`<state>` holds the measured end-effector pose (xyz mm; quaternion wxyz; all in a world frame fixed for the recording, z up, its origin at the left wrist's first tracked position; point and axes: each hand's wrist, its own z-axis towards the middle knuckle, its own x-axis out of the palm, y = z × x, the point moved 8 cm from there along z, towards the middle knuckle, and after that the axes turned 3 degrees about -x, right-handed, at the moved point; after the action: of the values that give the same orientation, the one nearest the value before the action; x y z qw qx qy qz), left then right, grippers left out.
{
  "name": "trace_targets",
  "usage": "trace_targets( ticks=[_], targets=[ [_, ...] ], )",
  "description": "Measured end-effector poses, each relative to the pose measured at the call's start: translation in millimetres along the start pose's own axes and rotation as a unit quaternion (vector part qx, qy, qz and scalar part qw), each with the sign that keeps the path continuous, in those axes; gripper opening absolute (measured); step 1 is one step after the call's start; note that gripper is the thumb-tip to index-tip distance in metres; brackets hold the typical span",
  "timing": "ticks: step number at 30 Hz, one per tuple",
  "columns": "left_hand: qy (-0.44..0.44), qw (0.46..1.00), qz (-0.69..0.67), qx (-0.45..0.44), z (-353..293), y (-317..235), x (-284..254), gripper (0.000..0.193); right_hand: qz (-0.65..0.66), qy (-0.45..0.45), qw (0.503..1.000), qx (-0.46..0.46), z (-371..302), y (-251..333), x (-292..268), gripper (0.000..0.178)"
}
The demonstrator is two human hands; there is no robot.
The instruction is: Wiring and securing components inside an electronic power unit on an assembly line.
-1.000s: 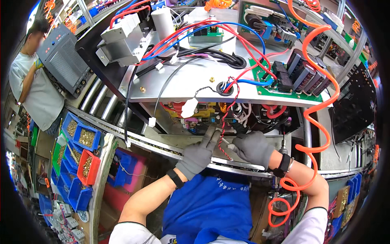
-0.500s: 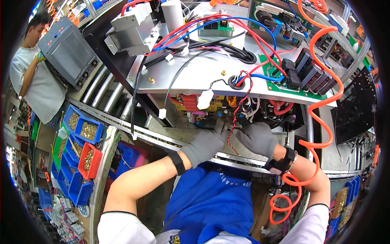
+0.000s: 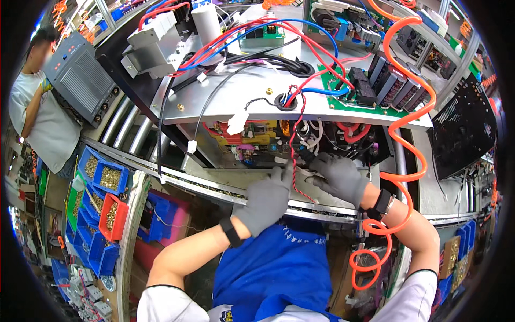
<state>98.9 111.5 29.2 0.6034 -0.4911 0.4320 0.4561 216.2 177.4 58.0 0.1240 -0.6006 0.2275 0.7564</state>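
Both hands wear grey gloves and are at the front opening of a metal equipment chassis (image 3: 214, 107). My left hand (image 3: 265, 198) has its fingers stretched out, the tips beside a twisted red-and-black wire pair (image 3: 294, 161). That pair hangs from a grommet in the top plate and passes between my hands. My right hand (image 3: 340, 177) is closed just right of the wires, its fingers bent around something small that I cannot make out. A white connector (image 3: 237, 122) on a dark lead dangles over the plate's front edge. Parts inside the opening are partly hidden.
An orange coiled hose (image 3: 424, 123) hangs down on the right, close to my right forearm. Blue bins (image 3: 110, 177) and a red bin (image 3: 112, 217) of small fasteners stand left. A black perforated panel (image 3: 464, 129) leans at right. Another person (image 3: 43, 112) stands behind a grey unit (image 3: 80, 78).
The whole view has shifted, moving the chassis leftward in the picture. My left hand has drawn back slightly from the opening toward me. My right hand sits farther right relative to the chassis.
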Motion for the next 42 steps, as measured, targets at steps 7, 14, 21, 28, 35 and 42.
trace_targets(
  ticks=[7, 14, 21, 28, 35, 42],
  targets=[
    [0.063, 0.997, -0.043, 0.015, 24, 19, 46, 0.054, -0.025, 0.008, 0.999, -0.032, -2, -8, 17, 0.021],
    [0.135, 0.989, 0.051, 0.037, 43, 13, 42, 0.07, 0.169, -0.112, 0.977, 0.06, 5, -21, -2, 0.025],
    [0.136, 0.991, -0.012, -0.001, 44, 1, 24, 0.047, -0.033, -0.082, 0.995, 0.046, 0, -9, -4, 0.027],
    [0.191, 0.981, 0.032, 0.031, 49, 8, 40, 0.056, -0.018, -0.021, 0.997, 0.074, 11, -17, -1, 0.022],
    [0.184, 0.982, 0.048, 0.011, 50, 8, 43, 0.049, 0.034, -0.121, 0.991, 0.054, 14, -13, -13, 0.018],
    [0.058, 0.996, -0.061, -0.016, 14, 0, 25, 0.072, 0.086, -0.093, 0.988, 0.09, 4, -17, -15, 0.027]
  ],
)
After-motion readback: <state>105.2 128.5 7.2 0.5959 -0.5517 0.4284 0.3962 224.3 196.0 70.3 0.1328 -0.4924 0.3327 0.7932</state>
